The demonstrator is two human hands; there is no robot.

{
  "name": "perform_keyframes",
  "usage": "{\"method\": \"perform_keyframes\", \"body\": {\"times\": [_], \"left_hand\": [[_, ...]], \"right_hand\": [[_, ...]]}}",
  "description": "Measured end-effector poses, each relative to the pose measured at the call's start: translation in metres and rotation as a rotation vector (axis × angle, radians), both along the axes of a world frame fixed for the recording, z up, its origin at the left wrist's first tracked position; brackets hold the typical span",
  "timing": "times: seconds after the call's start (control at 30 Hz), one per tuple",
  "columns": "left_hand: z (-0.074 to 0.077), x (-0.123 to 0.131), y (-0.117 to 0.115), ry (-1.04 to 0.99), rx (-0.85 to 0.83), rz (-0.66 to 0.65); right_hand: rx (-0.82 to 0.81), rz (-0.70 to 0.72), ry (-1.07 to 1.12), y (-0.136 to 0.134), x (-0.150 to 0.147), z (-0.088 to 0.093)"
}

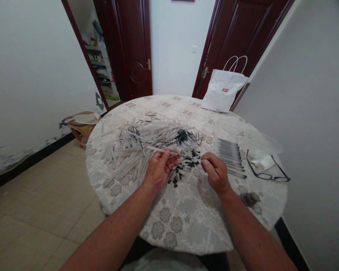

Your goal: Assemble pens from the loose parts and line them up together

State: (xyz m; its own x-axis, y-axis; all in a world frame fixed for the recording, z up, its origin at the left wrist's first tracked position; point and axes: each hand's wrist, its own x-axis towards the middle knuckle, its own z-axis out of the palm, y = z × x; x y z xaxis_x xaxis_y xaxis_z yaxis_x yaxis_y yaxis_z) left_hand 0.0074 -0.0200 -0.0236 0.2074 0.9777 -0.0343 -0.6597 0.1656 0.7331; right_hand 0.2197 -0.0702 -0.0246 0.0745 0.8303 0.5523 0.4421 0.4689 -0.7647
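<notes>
My left hand [159, 168] is closed round a clear pen barrel [158, 150] that sticks out up and to the left. My right hand [215, 172] pinches the end of a thin refill [190, 157] that reaches toward the left hand. Both hands hover over the round table [186, 222] with its floral cloth. Just beyond them lie a heap of clear pen barrels [138, 145], thin refills and small black caps [183, 167]. A row of assembled pens [230, 156] lies to the right of my right hand.
Black-framed glasses [267, 171] and a folded tissue [262, 163] rest at the table's right. A white paper bag [223, 92] stands at the far edge. A small dark object [250, 198] sits near the right rim. A wooden stool [83, 126] stands on the floor at left.
</notes>
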Motion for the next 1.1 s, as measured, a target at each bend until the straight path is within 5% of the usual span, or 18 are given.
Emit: {"method": "perform_keyframes", "body": {"times": [0.37, 0.53, 0.8, 1.1], "left_hand": [[0.002, -0.002, -0.009, 0.099, 0.018, -0.304], [0.003, -0.003, -0.008, 0.052, -0.011, -0.264], [0.004, -0.012, 0.002, -0.089, -0.035, -0.07], [0.006, -0.01, 0.0, -0.076, -0.043, -0.033]], "right_hand": [[-0.135, 0.265, -0.077, 0.007, -0.023, -0.005], [-0.206, 0.259, -0.006, 0.007, -0.021, -0.011], [-0.183, 0.456, -0.672, 0.0, -0.028, 0.0], [-0.174, 0.393, -1.092, -0.008, -0.056, -0.003]]}}
